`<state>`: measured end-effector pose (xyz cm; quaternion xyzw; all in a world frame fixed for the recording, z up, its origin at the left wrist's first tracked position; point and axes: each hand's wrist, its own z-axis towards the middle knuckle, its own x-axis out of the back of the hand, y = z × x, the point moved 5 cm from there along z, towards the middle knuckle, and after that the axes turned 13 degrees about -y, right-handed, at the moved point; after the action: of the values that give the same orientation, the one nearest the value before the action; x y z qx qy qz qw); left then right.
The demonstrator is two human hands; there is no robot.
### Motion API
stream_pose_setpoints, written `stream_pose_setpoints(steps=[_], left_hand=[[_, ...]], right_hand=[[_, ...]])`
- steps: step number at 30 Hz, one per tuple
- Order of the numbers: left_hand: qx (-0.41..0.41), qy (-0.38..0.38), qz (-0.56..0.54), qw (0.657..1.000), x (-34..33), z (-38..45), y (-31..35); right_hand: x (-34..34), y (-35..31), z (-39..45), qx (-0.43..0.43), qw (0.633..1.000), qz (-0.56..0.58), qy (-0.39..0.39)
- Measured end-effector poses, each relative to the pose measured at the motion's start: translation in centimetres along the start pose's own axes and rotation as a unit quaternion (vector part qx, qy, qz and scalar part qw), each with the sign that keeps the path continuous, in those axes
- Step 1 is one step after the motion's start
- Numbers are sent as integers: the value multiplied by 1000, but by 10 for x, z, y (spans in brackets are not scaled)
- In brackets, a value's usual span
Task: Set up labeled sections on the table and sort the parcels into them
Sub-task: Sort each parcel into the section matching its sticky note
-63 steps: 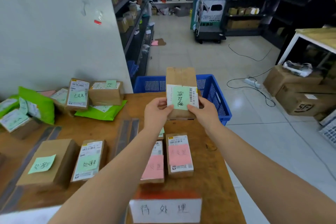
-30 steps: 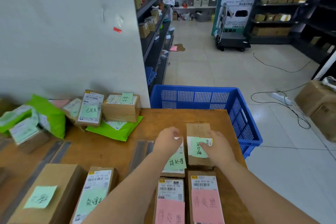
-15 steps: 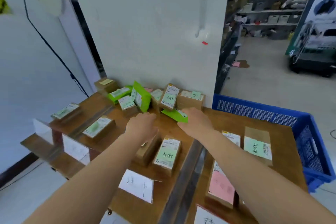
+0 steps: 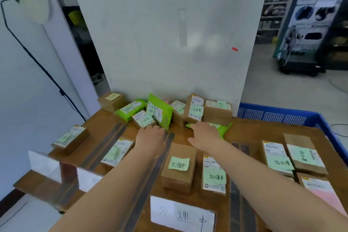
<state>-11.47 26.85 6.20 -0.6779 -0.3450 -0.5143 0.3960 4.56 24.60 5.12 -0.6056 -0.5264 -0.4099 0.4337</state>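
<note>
Fingers on both hands look loosely spread, nothing gripped. Our left hand [image 4: 151, 138] hovers by the green mailer [image 4: 160, 114], our right hand [image 4: 205, 135] lies on the flat green bag [image 4: 225, 128], at the unsorted pile [image 4: 180, 111] by the far wall. We'd grab one parcel, read its note, then match it to a section sign [image 4: 182, 214].

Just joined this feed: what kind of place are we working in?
Likely a parcel depot or storeroom: labelled parcels heaped on a wooden table, a blue crate beside it, stocked shelves behind.
</note>
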Motion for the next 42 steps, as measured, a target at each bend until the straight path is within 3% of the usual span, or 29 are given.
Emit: stream_pose_setpoints(steps=[6,12,15,18,23,30,34,39,42], left_hand=[[-79,12,14,997,-8,62,-24],[-120,-8,15,993,-18,128,-10],[-131,-4,-9,991,-23,160,5],[-117,-37,-102,987,-30,195,20],[-74,-73,-308,946,-46,251,39],[-10,-98,-389,916,-82,298,53],[5,-72,-423,903,-87,300,51],[-2,-82,-571,817,-82,287,38],[-15,-76,-612,787,-71,266,21]], right_hand=[[-6,-17,48,-63,997,-46,-15],[-15,9,87,-107,993,-42,-39],[-20,33,114,-115,993,0,-35],[-28,62,143,-128,985,116,-25],[-55,104,194,-176,906,384,0],[-88,123,245,-179,793,582,11],[-89,123,247,-192,769,607,56],[-70,113,226,-187,750,623,116],[-52,95,203,-169,751,623,138]])
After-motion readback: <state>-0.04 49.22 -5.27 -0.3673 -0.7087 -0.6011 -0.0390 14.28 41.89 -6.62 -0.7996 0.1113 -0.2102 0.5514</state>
